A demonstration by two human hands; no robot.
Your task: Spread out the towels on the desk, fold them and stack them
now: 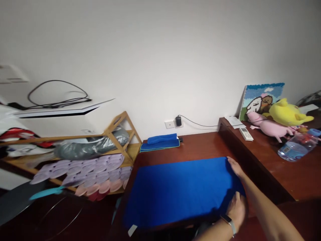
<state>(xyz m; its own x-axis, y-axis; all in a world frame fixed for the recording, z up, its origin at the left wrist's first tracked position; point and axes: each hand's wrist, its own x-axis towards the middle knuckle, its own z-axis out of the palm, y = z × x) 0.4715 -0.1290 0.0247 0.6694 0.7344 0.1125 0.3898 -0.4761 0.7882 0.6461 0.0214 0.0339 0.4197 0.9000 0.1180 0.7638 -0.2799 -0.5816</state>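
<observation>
A blue towel [180,190] lies spread over the brown wooden table, with a small white label [132,230] at its near left corner. My right hand [235,167] is at the towel's far right corner, its fingers closed on the edge there. Nearer to me, my left hand [236,208], with a banded watch on its wrist, has bent fingers on the right edge of the same towel. The fingertips of both hands are partly hidden. Towards the wall a folded blue cloth [160,143] with a rolled one on top rests on the table.
A higher brown surface [278,170] at right holds a water bottle [297,147], plush toys [288,113], a remote [246,134] and a picture [260,100]. A black charger [178,121] sits in the wall socket. On the left stands a wooden rack [132,152] with slippers [95,170].
</observation>
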